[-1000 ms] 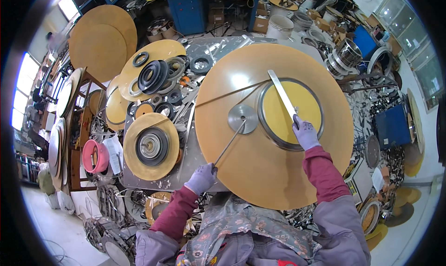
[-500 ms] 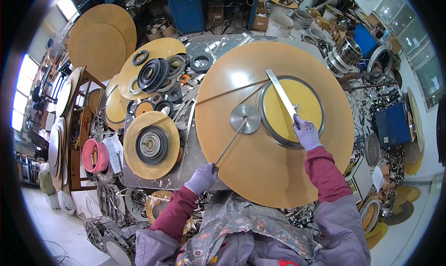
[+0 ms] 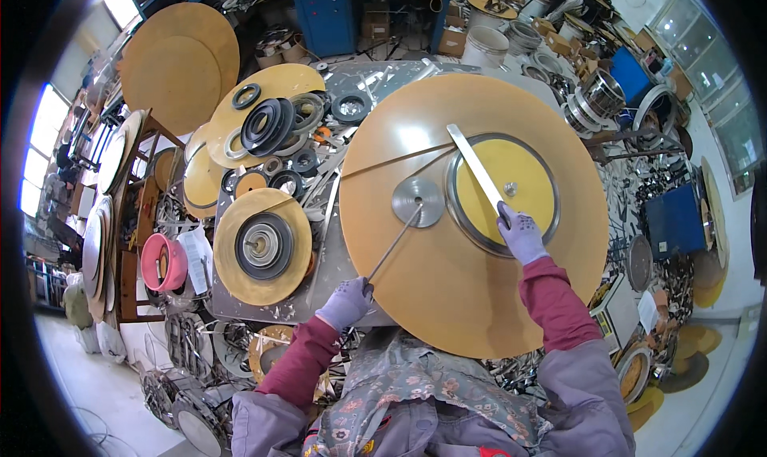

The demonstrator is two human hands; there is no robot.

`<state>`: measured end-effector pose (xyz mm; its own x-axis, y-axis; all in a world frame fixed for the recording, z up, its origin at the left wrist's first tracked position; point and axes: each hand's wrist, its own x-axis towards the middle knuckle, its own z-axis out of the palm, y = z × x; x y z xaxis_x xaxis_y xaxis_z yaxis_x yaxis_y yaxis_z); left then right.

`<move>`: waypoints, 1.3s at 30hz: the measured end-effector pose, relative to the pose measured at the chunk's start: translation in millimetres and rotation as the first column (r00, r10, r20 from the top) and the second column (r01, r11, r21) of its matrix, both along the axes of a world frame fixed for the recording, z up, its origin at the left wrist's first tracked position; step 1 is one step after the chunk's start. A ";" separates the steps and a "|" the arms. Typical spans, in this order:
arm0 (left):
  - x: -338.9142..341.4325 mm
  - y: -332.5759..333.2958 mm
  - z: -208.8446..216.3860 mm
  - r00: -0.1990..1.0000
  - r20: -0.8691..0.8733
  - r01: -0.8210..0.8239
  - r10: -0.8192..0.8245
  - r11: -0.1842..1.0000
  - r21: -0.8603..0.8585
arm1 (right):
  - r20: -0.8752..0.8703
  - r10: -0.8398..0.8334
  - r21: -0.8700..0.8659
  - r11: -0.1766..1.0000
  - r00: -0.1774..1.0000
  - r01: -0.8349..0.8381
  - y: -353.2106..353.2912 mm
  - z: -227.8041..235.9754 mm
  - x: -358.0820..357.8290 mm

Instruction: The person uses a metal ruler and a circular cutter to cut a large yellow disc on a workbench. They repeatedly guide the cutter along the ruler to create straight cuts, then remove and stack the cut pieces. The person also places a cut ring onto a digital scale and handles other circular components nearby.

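My left hand (image 3: 343, 304), in a pale purple glove, is closed around the lower end of a thin metal rod (image 3: 389, 252). The rod's far end reaches a small grey metal disc (image 3: 417, 202). In my right hand (image 3: 522, 235), gloved the same way, is the near end of a flat metal bar (image 3: 474, 168). That bar slants up and left across the left side of a yellow disc (image 3: 530, 165) edged by a metal ring (image 3: 459, 211). Under all of these lies a large round tan board (image 3: 447, 289). A small metal knob (image 3: 510, 188) stands on the yellow disc.
To the left, a smaller tan disc (image 3: 232, 277) carries stacked dark and silver rings. Black rings (image 3: 268, 125) and metal scraps crowd the grey table (image 3: 339, 253) behind it. A pink basin (image 3: 164, 263) sits further left. A blue box (image 3: 676, 217) stands at the right.
My right hand and the metal bar have shifted a little to the left, uncovering more of the knob. The left hand still holds the rod in nearly the same place.
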<state>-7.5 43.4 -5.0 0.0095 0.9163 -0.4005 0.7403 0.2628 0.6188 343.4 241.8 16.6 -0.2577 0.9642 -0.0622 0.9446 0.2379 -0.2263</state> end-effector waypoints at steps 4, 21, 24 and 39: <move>-1.5 -6.7 -3.4 0.995 0.030 0.099 -0.098 0.995 -0.031 | 0.005 -0.054 -0.021 0.998 0.999 0.055 -6.8 6.6 -8.2; 17.0 -21.4 7.7 0.996 0.081 0.045 -0.042 0.998 -0.036 | -0.261 -0.314 0.153 0.920 0.913 0.361 -77.3 -62.3 153.2; 15.1 -17.4 12.1 0.993 0.108 -0.042 0.050 0.996 -0.075 | -0.259 -0.373 0.233 0.871 0.891 0.433 -78.2 -62.2 148.1; 19.3 -21.5 11.2 0.995 0.071 0.073 -0.072 0.997 -0.015 | -0.245 -0.426 0.053 0.891 0.871 0.451 -59.8 -50.7 157.1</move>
